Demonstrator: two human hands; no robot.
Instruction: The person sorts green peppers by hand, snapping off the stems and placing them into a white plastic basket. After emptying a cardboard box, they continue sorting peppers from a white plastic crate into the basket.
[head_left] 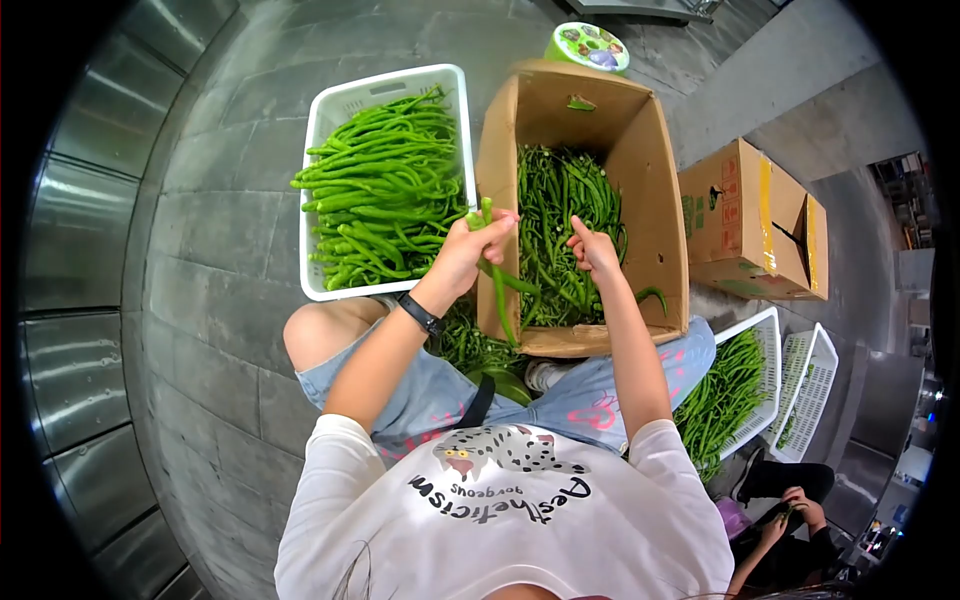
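My left hand (pixel 468 256) is closed around a few long green chili peppers (pixel 502 290), between the white basket and the cardboard box. Some of their ends stick up above the fingers and others hang down over the box's near left edge. My right hand (pixel 597 252) is over the open cardboard box (pixel 650 200), fingers curled in; whether something small is pinched there I cannot make out. Many thin green chili peppers (pixel 570 185) lie loose in the box. To the left, the white plastic basket (pixel 313 200) is heaped with long green chili peppers (pixel 385 180) laid mostly side by side.
A closed cardboard box (pixel 715 215) with yellow tape stands to the right. Two white crates, one (pixel 768 385) with peppers before it, sit at lower right near another person's hands (pixel 800 508). A round green-and-white tub (pixel 590 47) is behind the open box. More greens lie between my legs.
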